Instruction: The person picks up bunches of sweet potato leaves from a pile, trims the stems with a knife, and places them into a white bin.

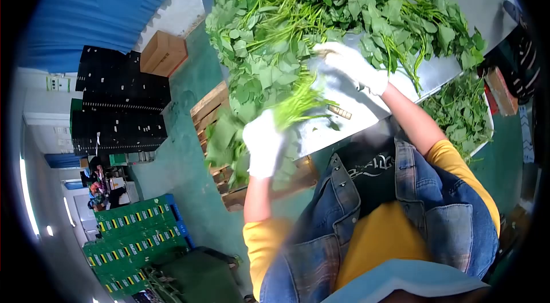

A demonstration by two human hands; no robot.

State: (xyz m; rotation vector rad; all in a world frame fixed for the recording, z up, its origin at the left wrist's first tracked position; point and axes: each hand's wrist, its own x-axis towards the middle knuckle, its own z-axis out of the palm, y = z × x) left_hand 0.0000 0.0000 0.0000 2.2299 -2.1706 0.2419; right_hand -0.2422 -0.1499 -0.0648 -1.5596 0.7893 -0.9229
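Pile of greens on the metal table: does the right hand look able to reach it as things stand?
Probably yes. The right hand lies at the edge of the pile on the table, with nothing between them. The left hand grips a bunch.

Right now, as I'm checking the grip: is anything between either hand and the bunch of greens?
Nothing visible. The gloved left hand clasps the bunch of greens near its stems. The gloved right hand lies on it from the other side, over the metal table.
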